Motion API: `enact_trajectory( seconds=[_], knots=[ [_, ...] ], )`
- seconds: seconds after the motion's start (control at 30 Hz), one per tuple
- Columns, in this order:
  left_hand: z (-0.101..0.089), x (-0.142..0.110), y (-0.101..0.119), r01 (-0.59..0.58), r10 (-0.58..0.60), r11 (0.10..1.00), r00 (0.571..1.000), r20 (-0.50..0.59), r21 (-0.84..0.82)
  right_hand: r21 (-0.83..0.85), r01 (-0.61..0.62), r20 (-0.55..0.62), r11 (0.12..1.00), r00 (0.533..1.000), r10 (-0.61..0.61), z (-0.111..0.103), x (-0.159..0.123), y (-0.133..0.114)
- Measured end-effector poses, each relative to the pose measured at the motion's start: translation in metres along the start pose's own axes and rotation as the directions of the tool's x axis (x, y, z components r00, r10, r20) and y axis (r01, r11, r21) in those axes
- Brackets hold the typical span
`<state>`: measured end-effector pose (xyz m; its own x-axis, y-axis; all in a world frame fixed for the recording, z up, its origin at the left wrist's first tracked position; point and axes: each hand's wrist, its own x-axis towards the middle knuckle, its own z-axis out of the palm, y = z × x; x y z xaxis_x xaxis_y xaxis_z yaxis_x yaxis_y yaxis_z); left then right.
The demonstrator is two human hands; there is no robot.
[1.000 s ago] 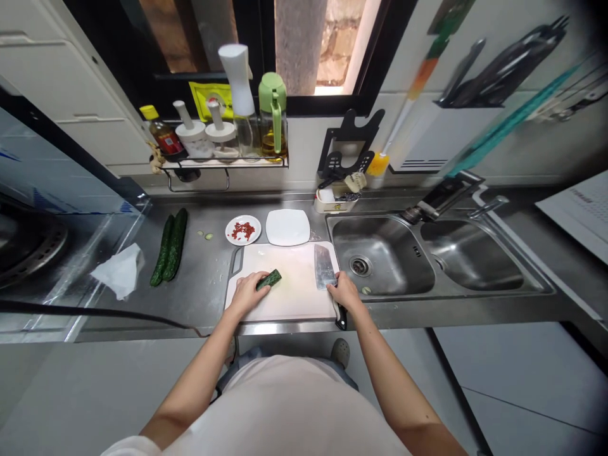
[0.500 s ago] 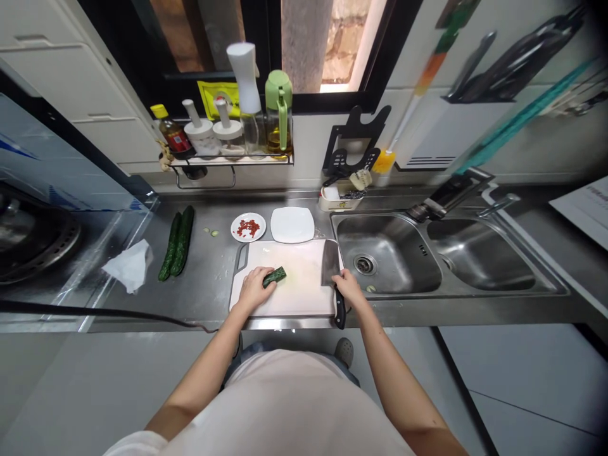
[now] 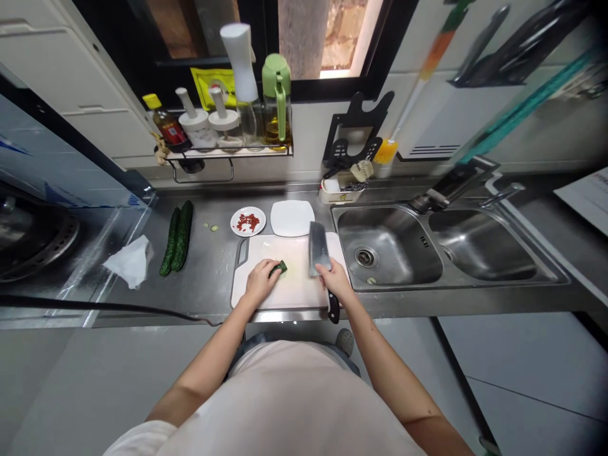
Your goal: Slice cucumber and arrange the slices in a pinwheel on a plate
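Observation:
On the white cutting board [image 3: 299, 294], my left hand [image 3: 261, 280] is closed over a short piece of cucumber [image 3: 282, 266]; only its right end shows past my fingers. My right hand [image 3: 336, 280] grips a cleaver [image 3: 318, 247] where the blade meets the black handle. The broad blade points away from me, over the right part of the board and apart from the cucumber piece. Behind the board stand a small white plate of chopped red pieces [image 3: 247, 221] and a bare white square plate [image 3: 292, 218].
Two whole cucumbers [image 3: 177, 238] lie on the steel counter to the left, near a crumpled white tissue [image 3: 129, 261]. A double sink [image 3: 389, 247] is on the right. A rack [image 3: 228, 152] with bottles and jars hangs at the back. A black cable [image 3: 118, 306] crosses the front left.
My right hand has taken hold of the cleaver and moved it left, off the board's right edge. My left hand has shifted slightly right and covers more of the cucumber piece.

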<state>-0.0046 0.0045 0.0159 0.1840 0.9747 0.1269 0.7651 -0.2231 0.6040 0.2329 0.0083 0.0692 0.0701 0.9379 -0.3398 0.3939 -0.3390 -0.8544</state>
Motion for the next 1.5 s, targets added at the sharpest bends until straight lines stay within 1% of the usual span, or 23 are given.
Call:
enact_trajectory(
  seconds=[0.03,0.07,0.1,0.13,0.2,0.27,0.37,0.5,0.73,1.07,1.3,1.5],
  knots=[
    [0.001,0.000,-0.001,-0.003,0.003,1.000,1.000,0.007,-0.005,-0.167,0.027,0.046,0.986,0.999,-0.019,0.006,-0.003,-0.003],
    [0.002,0.000,-0.002,-0.005,0.005,1.000,1.000,0.011,-0.008,-0.326,0.069,0.075,0.943,0.996,-0.047,0.012,-0.006,-0.007],
    [0.003,0.000,-0.002,-0.007,0.007,1.000,1.000,0.013,-0.008,-0.461,0.104,0.093,0.881,0.993,-0.068,0.017,-0.009,-0.011],
    [0.004,0.000,-0.003,-0.011,0.011,1.000,1.000,0.015,-0.005,-0.564,0.122,0.122,0.817,0.990,-0.064,0.021,-0.012,-0.015],
    [0.005,0.000,-0.004,-0.023,0.023,1.000,1.000,0.019,0.006,-0.684,0.150,0.176,0.714,0.984,-0.038,0.028,-0.017,-0.023],
    [0.007,0.001,-0.004,-0.037,0.036,0.999,0.999,0.020,0.020,-0.742,0.165,0.198,0.649,0.980,-0.023,0.034,-0.021,-0.030],
    [0.007,0.001,-0.006,-0.053,0.052,0.998,0.998,0.030,0.040,-0.780,0.174,0.217,0.602,0.976,-0.001,0.039,-0.024,-0.035],
    [0.008,0.002,-0.008,-0.078,0.075,0.996,0.996,0.047,0.051,-0.793,0.190,0.238,0.578,0.971,0.007,0.044,-0.026,-0.038],
    [0.006,0.002,-0.006,-0.093,0.090,0.993,0.995,0.046,0.066,-0.792,0.206,0.243,0.574,0.970,-0.012,0.052,-0.027,-0.036],
    [0.006,0.002,-0.005,-0.104,0.100,0.992,0.994,0.051,0.073,-0.799,0.200,0.255,0.567,0.967,0.018,0.056,-0.027,-0.037],
    [0.005,0.001,-0.006,-0.124,0.119,0.989,0.991,0.066,0.079,-0.790,0.204,0.270,0.578,0.962,0.030,0.054,-0.031,-0.036],
    [0.001,0.002,-0.004,-0.122,0.119,0.991,0.990,0.071,0.049,-0.801,0.211,0.286,0.560,0.957,0.048,0.051,-0.040,-0.032]
  ],
)
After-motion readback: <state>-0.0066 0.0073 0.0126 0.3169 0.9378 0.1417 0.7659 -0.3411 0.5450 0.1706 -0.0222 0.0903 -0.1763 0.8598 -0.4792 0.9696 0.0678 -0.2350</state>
